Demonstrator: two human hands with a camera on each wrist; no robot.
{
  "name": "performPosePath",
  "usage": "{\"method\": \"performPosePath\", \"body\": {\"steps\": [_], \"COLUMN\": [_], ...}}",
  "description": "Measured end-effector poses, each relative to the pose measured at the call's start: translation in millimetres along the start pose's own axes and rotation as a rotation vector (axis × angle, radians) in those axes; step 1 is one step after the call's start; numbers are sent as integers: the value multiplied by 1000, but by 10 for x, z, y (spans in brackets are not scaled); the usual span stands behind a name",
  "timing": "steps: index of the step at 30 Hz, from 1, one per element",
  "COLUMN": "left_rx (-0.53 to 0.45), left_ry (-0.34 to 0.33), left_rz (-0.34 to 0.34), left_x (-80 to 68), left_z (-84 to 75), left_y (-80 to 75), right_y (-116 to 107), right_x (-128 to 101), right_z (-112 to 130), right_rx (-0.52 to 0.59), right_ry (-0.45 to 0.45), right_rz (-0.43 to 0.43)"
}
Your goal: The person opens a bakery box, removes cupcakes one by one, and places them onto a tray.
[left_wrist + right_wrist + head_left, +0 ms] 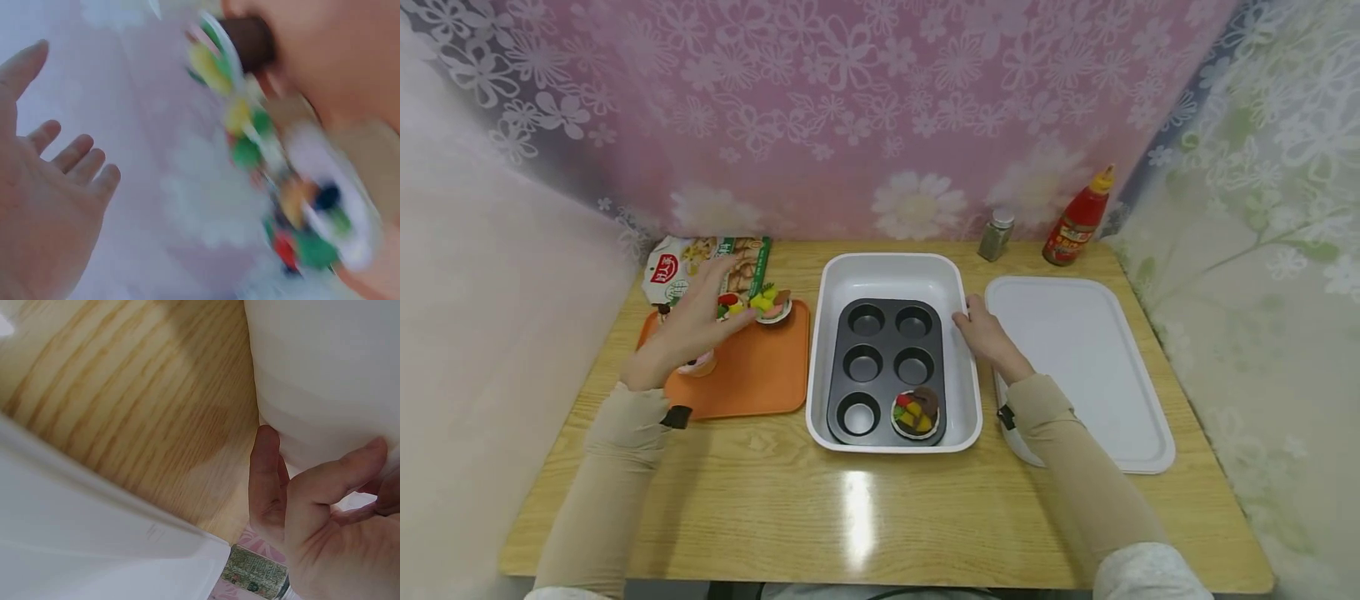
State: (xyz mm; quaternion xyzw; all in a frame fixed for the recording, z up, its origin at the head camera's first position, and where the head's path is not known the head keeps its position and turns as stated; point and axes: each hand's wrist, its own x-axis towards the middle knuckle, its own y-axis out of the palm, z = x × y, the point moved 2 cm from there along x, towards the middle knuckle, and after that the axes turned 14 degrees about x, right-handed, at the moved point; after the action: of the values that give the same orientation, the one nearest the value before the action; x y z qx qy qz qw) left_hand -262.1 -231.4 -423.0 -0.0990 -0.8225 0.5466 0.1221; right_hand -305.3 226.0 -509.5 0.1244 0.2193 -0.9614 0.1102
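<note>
With fingers spread and holding nothing, the left hand (696, 321) reaches for a toy cupcake (772, 305) on the orange tray (752, 379), apparently fetching one for the muffin tin (880, 367), so it next needs to close around the cup, while the right hand (988, 333) grips the white baking dish (891, 271) rim.

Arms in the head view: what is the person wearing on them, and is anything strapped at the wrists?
Both arms wear long, snug beige sleeves reaching the wrists. A small black device sits at the left cuff, and a black-and-white one at the right cuff. The left hand and right hand are bare: no gloves or rings visible.
</note>
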Motion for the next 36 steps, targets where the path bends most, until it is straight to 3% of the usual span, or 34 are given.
{"method": "performPosePath", "body": {"steps": [9,16,28,36], "left_rx": [-90,-111,-189,-134], "left_ry": [215,339,507,566], "left_rz": [108,217,495,610], "left_x": [395,570,583,539], "left_z": [-694,-1095,-1646,-1849], "left_y": [154,332,861,1117], "right_y": [14,19,4,9], "right_x": [-9,-10,-4,-20], "right_z": [8,7,10,22], "right_rx": [-1,-11,1,-12], "right_ry": [-11,-4,5,-4], "right_rz": [-16,-11,-12,-12]}}
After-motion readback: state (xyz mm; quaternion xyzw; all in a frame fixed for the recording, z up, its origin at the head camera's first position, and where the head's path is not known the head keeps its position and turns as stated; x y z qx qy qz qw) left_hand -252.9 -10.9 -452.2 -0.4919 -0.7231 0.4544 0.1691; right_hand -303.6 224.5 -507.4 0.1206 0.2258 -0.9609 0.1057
